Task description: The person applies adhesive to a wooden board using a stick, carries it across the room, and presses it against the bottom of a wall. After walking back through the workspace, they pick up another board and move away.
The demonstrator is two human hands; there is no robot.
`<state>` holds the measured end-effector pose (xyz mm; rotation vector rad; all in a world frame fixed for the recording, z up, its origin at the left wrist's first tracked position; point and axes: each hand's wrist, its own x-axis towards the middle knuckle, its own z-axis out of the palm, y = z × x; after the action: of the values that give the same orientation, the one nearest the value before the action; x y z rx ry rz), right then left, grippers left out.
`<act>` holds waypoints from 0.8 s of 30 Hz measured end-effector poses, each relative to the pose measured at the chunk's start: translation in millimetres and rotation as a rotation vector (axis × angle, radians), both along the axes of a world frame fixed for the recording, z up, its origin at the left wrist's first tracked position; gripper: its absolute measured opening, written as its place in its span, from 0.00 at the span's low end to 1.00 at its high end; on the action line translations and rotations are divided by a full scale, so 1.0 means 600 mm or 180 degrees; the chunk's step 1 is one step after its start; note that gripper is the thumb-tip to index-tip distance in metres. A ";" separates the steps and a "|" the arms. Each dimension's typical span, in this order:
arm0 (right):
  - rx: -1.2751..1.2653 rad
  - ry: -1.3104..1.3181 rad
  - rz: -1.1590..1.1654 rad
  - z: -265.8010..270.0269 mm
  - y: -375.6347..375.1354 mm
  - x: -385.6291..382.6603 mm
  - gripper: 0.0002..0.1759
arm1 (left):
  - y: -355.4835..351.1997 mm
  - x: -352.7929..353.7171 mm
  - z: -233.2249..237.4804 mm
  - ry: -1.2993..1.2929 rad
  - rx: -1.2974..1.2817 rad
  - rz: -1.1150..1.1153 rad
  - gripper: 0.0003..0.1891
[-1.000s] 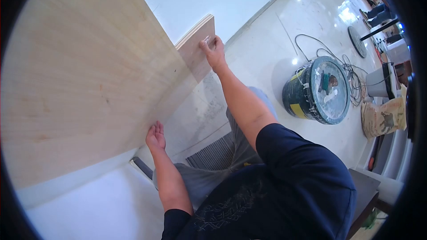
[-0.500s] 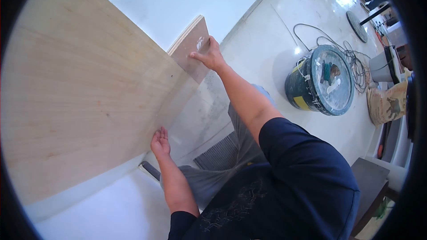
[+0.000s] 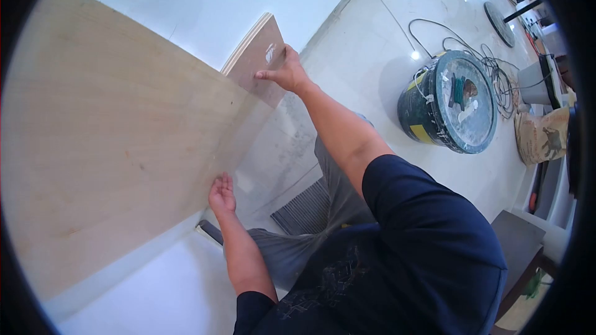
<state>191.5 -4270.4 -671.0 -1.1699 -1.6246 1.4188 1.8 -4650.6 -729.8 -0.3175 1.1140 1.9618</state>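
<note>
A large pale plywood sheet (image 3: 124, 111) fills the left side of the head view. Beyond its upper edge, a smaller brown-faced plywood board (image 3: 266, 46) with a layered edge and a white smear overlaps the white wall. My right hand (image 3: 288, 73) grips this board by its right edge, thumb across the face and fingers going behind, partly hidden. Palm up, my left hand (image 3: 222, 195) is at the sheet's lower right edge. Its fingers are extended close together, fingertips right at the sheet's surface.
A lidded dark green bucket (image 3: 450, 102) stands on the glossy tiled floor (image 3: 379, 56), a loose cable (image 3: 496, 80) behind it. A paper sack (image 3: 541, 136) is farther right. Below my legs lies a ribbed dark grey panel (image 3: 303, 209). A stool-like seat (image 3: 518, 242) is lower right.
The large sheet's upper edge has swung down and left in view. My right hand and the smaller board have shifted slightly up and left; my left hand has barely moved.
</note>
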 end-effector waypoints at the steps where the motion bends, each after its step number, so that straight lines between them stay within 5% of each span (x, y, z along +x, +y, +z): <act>1: 0.0064 -0.0108 0.0039 0.002 -0.002 0.002 0.70 | 0.005 0.004 0.003 -0.0011 -0.0086 0.0076 0.06; 15: 0.1015 -0.0595 0.0065 -0.042 -0.017 -0.018 0.71 | 0.012 -0.001 -0.018 0.0162 -0.0310 0.0272 0.13; 18: 0.0973 -0.0767 0.0240 -0.047 -0.032 -0.022 0.62 | 0.025 0.019 -0.014 0.0489 -0.0533 0.0338 0.15; 23: 0.0460 -0.0463 0.0938 -0.031 -0.110 -0.036 0.63 | 0.019 0.028 -0.002 0.0500 -0.0304 0.1023 0.03; 24: 0.0727 -0.0987 0.1143 -0.036 -0.128 -0.036 0.66 | 0.018 0.031 0.009 0.0325 -0.0292 0.1222 0.01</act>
<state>170.0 -4347.2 -692.5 -1.0379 -2.2404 1.2583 20.1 -4639.8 -724.2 -0.5168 1.2849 2.2859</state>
